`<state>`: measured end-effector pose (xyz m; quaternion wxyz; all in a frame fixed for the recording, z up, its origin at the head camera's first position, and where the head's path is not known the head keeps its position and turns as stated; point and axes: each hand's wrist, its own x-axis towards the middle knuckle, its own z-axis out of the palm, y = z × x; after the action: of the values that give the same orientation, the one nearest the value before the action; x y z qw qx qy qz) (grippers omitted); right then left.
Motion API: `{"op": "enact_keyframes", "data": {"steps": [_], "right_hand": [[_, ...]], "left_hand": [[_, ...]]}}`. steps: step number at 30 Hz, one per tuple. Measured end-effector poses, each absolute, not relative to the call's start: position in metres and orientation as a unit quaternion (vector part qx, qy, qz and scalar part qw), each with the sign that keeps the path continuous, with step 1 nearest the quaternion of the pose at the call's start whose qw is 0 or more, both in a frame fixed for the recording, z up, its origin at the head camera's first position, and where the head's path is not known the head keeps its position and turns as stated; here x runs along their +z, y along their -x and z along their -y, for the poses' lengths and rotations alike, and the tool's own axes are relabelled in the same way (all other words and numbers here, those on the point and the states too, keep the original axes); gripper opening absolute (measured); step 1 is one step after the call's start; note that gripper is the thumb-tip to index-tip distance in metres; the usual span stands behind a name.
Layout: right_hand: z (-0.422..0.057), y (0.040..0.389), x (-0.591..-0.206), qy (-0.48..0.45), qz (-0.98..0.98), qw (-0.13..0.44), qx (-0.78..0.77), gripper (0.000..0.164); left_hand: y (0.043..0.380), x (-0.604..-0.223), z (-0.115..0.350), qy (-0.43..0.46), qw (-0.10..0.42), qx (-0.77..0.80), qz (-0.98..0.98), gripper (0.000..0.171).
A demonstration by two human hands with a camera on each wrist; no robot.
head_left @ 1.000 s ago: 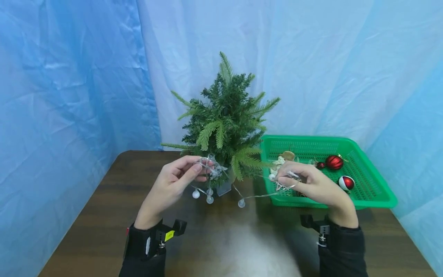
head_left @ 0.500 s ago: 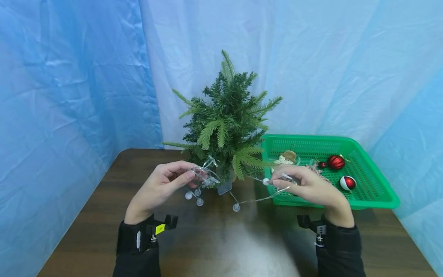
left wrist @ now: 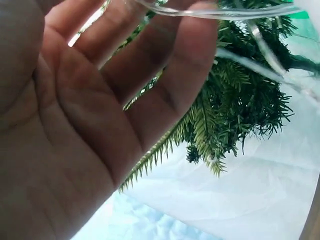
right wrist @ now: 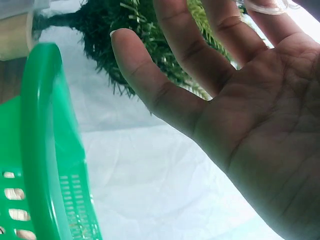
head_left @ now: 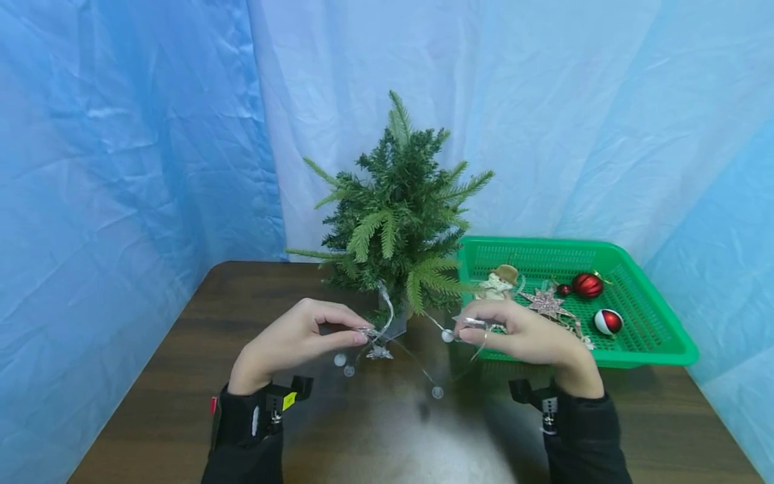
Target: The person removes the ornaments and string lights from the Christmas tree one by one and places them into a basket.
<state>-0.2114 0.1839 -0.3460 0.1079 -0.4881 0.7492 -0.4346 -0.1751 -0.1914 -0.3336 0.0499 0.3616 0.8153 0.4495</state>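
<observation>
A string of clear fairy lights [head_left: 437, 392] with round bulbs hangs between both hands, in front of a small artificial Christmas tree [head_left: 399, 202]. My left hand [head_left: 302, 339] pinches a bunched part of its clear wire between thumb and fingers; several bulbs dangle beneath. In the left wrist view strands of the wire [left wrist: 240, 13] cross the fingertips. My right hand [head_left: 523, 339] pinches another part of the string near the basket's left front corner, a frosted bulb [head_left: 447, 335] beside its fingertips. The tree's base is partly hidden behind the wire.
At the right stands a green plastic basket [head_left: 656, 316] holding a snowman ornament [head_left: 497, 282], a glittery star [head_left: 547, 304], a red ball [head_left: 587, 285] and a red-and-white ball [head_left: 607, 321]. The dark wooden table [head_left: 387, 437] is backed by blue and white cloth [head_left: 574, 121].
Both hands have come lower and closer together, and the string sags more between them. My right hand has shifted left off the basket, so the star ornament shows now.
</observation>
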Motion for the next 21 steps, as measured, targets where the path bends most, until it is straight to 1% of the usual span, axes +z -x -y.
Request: {"op": "enact_keyframes", "data": {"steps": [6, 16, 18, 21], "right_hand": [[-0.176, 0.208, -0.346, 0.489, -0.737, 0.129, -0.448, 0.027], [-0.161, 0.203, -0.345, 0.518, -0.717, 0.132, -0.448, 0.029], [-0.157, 0.202, -0.345, 0.531, -0.708, 0.128, -0.448, 0.03], [-0.152, 0.202, -0.346, 0.545, -0.699, 0.12, -0.447, 0.031]], "left_hand": [[0.174, -0.335, 0.178, -0.38, -0.033, 0.385, -0.84, 0.016], [0.182, -0.342, 0.159, -0.423, -0.144, 0.279, -0.85, 0.011], [0.184, -0.344, 0.156, -0.426, -0.161, 0.257, -0.852, 0.01], [0.187, -0.347, 0.152, -0.432, -0.165, 0.243, -0.853, 0.011]]}}
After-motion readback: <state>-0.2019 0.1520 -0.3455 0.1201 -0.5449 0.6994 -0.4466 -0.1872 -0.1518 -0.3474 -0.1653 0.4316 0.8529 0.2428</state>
